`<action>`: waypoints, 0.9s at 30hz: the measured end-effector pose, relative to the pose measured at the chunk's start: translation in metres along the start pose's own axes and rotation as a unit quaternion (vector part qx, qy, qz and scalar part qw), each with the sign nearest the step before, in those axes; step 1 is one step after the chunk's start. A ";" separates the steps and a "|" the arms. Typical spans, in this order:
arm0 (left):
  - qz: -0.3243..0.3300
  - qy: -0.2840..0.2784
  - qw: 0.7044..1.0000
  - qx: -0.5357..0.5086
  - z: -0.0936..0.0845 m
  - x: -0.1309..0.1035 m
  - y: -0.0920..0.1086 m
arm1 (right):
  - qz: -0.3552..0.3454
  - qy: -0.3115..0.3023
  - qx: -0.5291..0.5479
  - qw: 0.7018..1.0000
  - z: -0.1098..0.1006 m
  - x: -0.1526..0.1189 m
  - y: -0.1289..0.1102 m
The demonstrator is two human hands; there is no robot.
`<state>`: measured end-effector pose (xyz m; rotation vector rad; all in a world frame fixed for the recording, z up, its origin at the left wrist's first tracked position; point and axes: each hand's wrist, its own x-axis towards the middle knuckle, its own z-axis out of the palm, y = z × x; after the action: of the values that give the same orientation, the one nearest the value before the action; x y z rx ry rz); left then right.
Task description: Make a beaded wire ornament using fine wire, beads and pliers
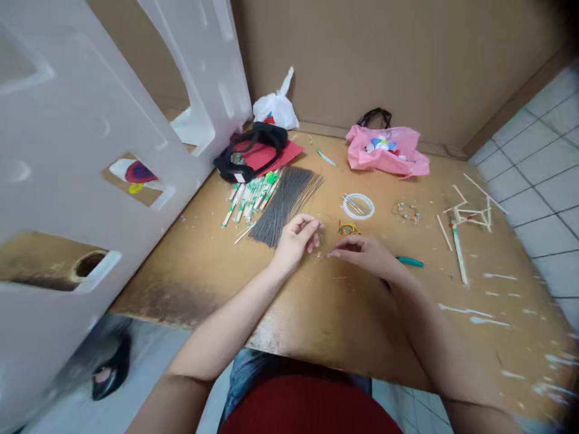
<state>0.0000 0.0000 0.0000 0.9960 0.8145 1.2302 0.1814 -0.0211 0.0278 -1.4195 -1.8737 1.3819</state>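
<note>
**Tiny pale piece pinched in the right hand at mid-frame**

The tiny pale piece sits just right of the frame's centre, above a brown wooden counter; it is too small to identify. The right hand holds it with thumb and fingertips pressed narrowly together. Just beside it, the left hand has its fingers loosely curled, with the thumb near the index finger; whether it grips anything, I cannot tell.

Right above the right hand lies a small tangle of red, yellow and green cord. Farther up is a round white ring with thin metal tools across it. A teal-handled tool shows beside the right forearm, and a thin beaded loop lies right of centre.

Left of centre, a sheaf of thin dark grey rods spreads beside green-and-white paper-wrapped sticks. At the upper part of the frame stand 2 plastic bags, 1 white and 1 pink.
</note>
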 end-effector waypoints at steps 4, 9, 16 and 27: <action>-0.006 -0.006 1.000 0.011 -0.001 -0.002 0.001 | 0.011 0.054 0.022 0.998 0.001 0.001 -0.001; -0.013 -0.020 1.000 0.003 0.006 -0.008 -0.005 | 0.005 0.147 0.072 0.986 0.006 0.005 0.002; -0.017 0.029 0.998 -0.057 0.010 -0.007 -0.012 | 0.012 0.095 0.174 0.980 0.010 0.005 0.001; 0.047 0.037 0.993 0.106 -0.004 -0.001 0.005 | -0.011 0.129 0.138 0.982 0.008 0.001 0.000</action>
<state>-0.0052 0.0001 0.0033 1.1759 0.9813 1.2869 0.1749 -0.0236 0.0237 -1.3603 -1.4689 1.3163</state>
